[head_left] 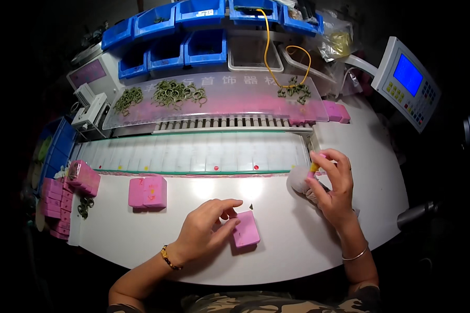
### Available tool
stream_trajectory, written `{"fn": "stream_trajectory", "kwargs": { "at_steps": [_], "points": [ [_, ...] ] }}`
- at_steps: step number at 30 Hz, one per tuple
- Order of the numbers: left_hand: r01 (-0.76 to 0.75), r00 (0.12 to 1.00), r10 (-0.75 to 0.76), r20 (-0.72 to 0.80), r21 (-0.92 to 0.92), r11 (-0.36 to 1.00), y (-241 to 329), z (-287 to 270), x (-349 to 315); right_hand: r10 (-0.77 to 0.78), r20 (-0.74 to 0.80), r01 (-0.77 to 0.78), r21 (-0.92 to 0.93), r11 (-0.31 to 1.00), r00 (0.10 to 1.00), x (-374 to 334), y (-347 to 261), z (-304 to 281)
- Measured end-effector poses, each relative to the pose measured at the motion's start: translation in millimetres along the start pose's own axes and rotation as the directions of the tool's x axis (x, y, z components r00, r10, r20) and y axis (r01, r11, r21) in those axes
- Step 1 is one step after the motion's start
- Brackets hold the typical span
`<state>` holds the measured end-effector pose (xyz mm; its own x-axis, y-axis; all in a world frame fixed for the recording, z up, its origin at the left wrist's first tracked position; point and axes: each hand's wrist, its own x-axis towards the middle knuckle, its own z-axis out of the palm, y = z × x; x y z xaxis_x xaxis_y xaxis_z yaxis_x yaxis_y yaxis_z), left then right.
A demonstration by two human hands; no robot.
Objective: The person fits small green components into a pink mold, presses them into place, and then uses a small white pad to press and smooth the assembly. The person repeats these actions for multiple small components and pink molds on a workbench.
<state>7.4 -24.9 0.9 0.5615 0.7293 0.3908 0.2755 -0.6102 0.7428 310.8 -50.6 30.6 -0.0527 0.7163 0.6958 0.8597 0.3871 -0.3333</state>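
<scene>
On the white table in front of me lies a pink block (pixel 246 232), squarish, with small marks on its top face. My left hand (pixel 206 227) is at its left edge, the thumb tip against the block, the index finger stretched out above and the fingers apart. Just beyond the block lies a tiny dark green piece (pixel 251 206). Raised at the right, my right hand (pixel 334 182) pinches a small pink and yellow stick-like piece (pixel 314 167) between thumb and fingers. Below that hand sits a white rounded cloth pouch (pixel 298 180), partly hidden by it.
Paired pink blocks (pixel 148 192) stand left; stacked ones (pixel 57 206) line the far left edge. Beyond is a green-edged conveyor strip (pixel 193 151), then a clear shelf (pixel 235 107) bearing green ring-shaped pieces (pixel 177 93). Blue bins (pixel 206 47) stand behind; a control panel (pixel 407 78) right.
</scene>
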Motion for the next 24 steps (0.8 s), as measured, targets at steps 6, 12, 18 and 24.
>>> {"fn": "stream_trajectory", "kwargs": {
  "at_steps": [6, 12, 18, 24],
  "points": [
    [-0.023, 1.000, 0.023, 0.010, -0.025, 0.999, 7, 2, -5, 0.256, 0.231, -0.308, 0.228, 0.924, 0.939, -13, 13, 9],
    [-0.127, 0.984, 0.120, 0.135, 0.051, 0.991, 9, -4, -8, 0.241, 0.196, -0.277, 0.181, 0.944, 0.950, -24, 18, 5],
    [-0.045, 0.978, 0.020, 0.206, 0.117, 0.992, 14, 14, -12, 0.381, 0.157, -0.412, 0.309, 0.857, 0.911, -32, -9, 12],
    [0.287, 0.956, -0.257, 0.144, -0.250, 0.925, 10, 17, -21, 0.304, 0.337, -0.454, 0.622, 0.638, 0.891, -48, -51, 9]
  ]
}}
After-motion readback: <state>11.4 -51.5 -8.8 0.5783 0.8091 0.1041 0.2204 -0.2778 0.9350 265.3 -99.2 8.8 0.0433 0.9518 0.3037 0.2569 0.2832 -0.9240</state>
